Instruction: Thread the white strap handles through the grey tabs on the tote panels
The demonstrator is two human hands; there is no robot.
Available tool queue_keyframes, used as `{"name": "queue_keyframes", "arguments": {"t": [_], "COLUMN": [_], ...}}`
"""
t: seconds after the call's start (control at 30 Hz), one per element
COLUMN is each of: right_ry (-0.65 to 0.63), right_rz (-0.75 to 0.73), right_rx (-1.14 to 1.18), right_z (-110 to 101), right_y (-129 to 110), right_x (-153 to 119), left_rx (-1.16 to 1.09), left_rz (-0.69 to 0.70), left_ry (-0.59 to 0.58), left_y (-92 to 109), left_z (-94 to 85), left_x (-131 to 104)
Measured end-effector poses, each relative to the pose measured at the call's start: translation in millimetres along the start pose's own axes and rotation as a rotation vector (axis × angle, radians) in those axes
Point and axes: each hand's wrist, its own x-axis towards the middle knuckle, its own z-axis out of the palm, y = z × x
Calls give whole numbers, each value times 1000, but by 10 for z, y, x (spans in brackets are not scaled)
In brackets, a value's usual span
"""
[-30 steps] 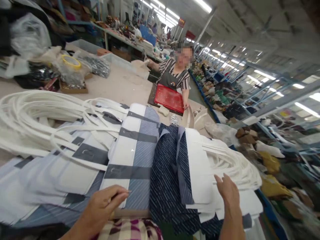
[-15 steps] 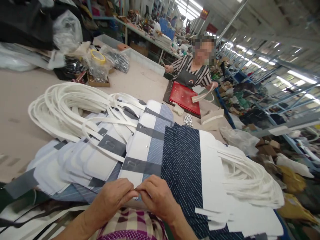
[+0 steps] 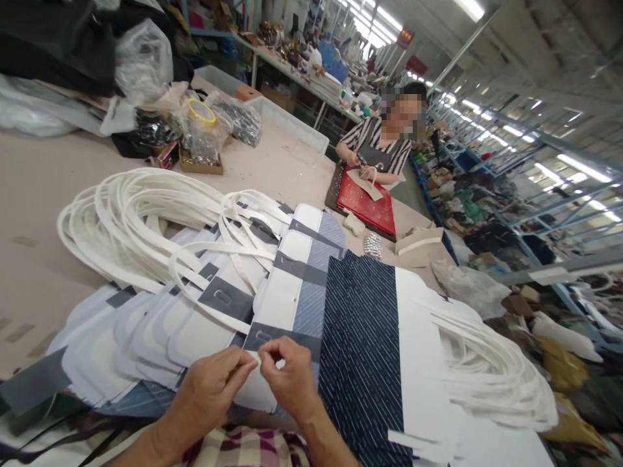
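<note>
My left hand (image 3: 214,383) is closed in a pinch over the near end of a white and blue striped panel (image 3: 277,295) with grey strips. Just right of it, my right hand (image 3: 291,375) has thumb and forefinger pressed together in a loop. Anything between either hand's fingertips is too small to make out. Left of the hands lie overlapping white panels (image 3: 146,324) with looped white straps (image 3: 131,207). Dark striped fabric pieces (image 3: 363,324) lie to the right, beside white sheets (image 3: 421,363) bearing more white straps (image 3: 506,370).
Across the table (image 3: 272,165), a person (image 3: 382,143) in a striped top holds a strapped piece over a red board (image 3: 365,204). Plastic bags and yellow tape (image 3: 201,111) sit at the back left. A tan piece (image 3: 421,246) lies beyond the dark fabric.
My hands have moved slightly apart, exposing the panel's near end. The other person has brought both hands together over the red board with the strapped piece. The view has shifted slightly.
</note>
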Motion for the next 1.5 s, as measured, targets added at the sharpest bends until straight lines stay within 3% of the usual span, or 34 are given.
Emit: {"name": "queue_keyframes", "arguments": {"t": [0.17,0.3,0.47,0.67,0.87,0.93,1.0,1.13,1.23,1.3,1.37,1.5], "right_ry": [115,79,18,-66,33,50,12,-259,-339,-311,-210,102], "right_rz": [417,453,451,430,407,374,239,-150,-207,-267,-340,-304], "right_rx": [157,137,9,-201,-388,-380,-343,-449,-614,-663,-706,-655], "right_z": [-106,-173,-105,-168,-416,-307,-78,451,595,505,274,-532], "right_y": [579,961,1092,1063,1011,883,687,279,129,86,50,-30], "right_x": [502,811,960,1101,1108,998,831,513,434,437,450,449], "left_rx": [-179,-235,-256,-268,-247,-232,-217,-187,-120,-41,38,125], "left_rz": [-111,-259,-372,-469,-478,-462,-444,-369,-210,-69,51,157], "left_ry": [-87,-126,-113,-194,-211,-203,-182,-137,-88,-19,34,115], "left_y": [-24,-112,-206,-206,-178,-191,-196,-147,-93,-66,-44,-24], "left_z": [-20,-13,-69,-118,-165,-158,-143,-131,-157,-173,-166,-31], "left_x": [-86,-108,-125,-114,-154,-225,-298,-384,-387,-375,-367,-392]}}
